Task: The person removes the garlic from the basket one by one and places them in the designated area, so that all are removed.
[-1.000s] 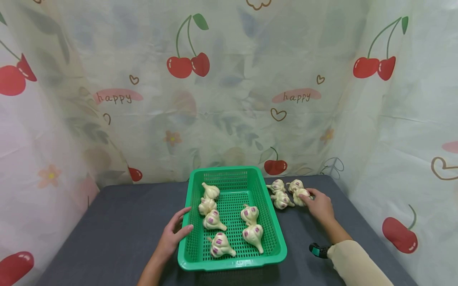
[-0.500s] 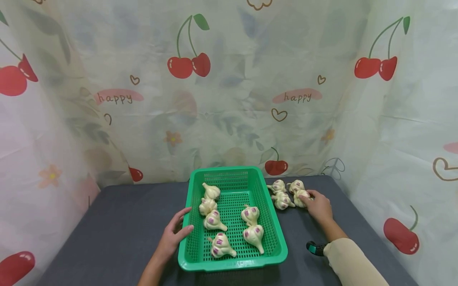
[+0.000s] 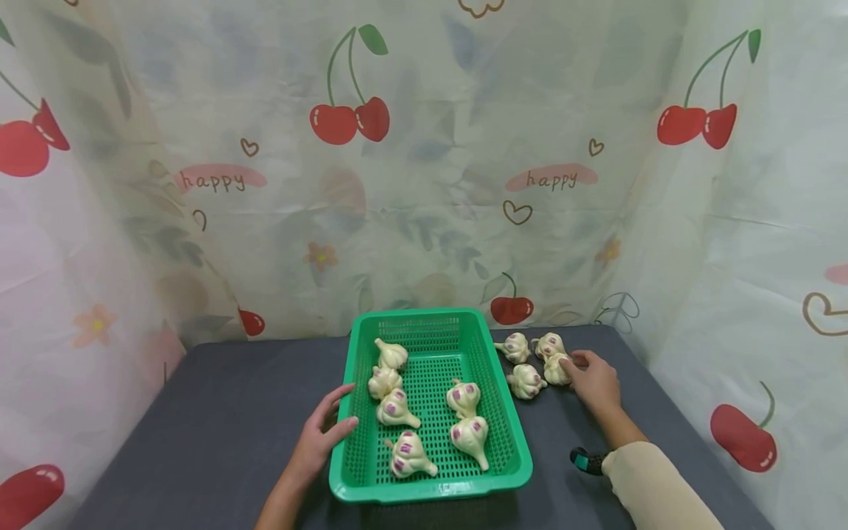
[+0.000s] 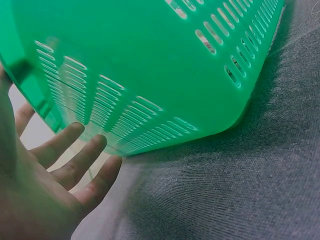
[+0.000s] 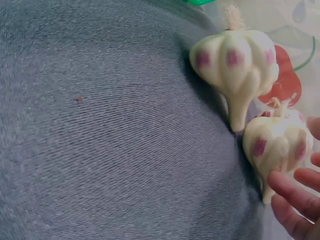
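My left hand (image 3: 316, 434) rests at the left rim of a green plastic basket (image 3: 510, 442). In the left wrist view several of its fingers (image 4: 85, 165) extend loosely beside the slotted basket wall (image 4: 210, 105). Inside the basket lie several garlic bulbs (image 3: 408, 456), purple-spotted, in two loose columns. To the basket's right, my right hand (image 3: 596, 384) touches a garlic bulb (image 3: 556, 370) in a small group on the table. The right wrist view shows this bulb (image 5: 275, 142) with spread fingers (image 5: 295, 192) against its lower part; the thumb's contact is unclear there.
Other garlic bulbs (image 3: 514, 347) lie close to the basket's right wall, with one bulb (image 3: 526, 381) slightly nearer. The dark grey cloth-covered table (image 3: 252, 419) backs onto a curtain (image 3: 424, 221) printed with cherries. More curtain hangs on both sides.
One garlic bulb beside the basket has shifted nearer and slightly right. My right hand has drawn a little right, uncovering more of the bulb it touches. The left hand and basket hold their place.
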